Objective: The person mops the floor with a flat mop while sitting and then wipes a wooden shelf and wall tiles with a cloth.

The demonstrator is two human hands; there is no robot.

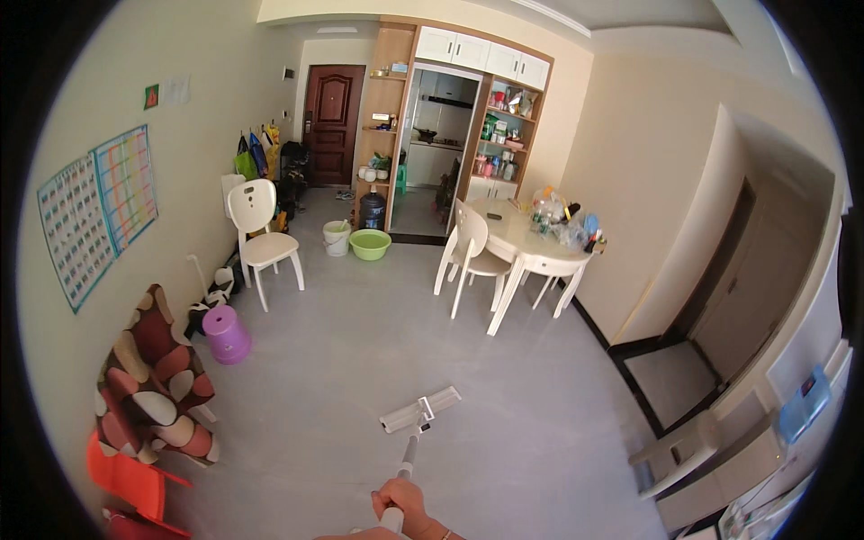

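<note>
My right hand [403,498] is wrapped around the pole of a flat mop [410,455], with a thin bracelet at the wrist. The mop's wide pale head [442,401] lies flat on the grey floor, slanted up to the right, joined to the pole by a white hinged bracket [424,409]. Below the right hand, a thicker white part of the pole [391,518] runs down to the picture's bottom edge. Only a sliver of skin, apparently my left hand [358,536], shows there; its fingers and grip are hidden.
Along the left wall stand a patterned covered chair [158,385], red chair [131,479], purple stool [227,335] and white chair [268,246]. Ahead are a white bucket [336,239], green basin [370,245] and cluttered white table [513,233]. A beige stool [682,449] stands right.
</note>
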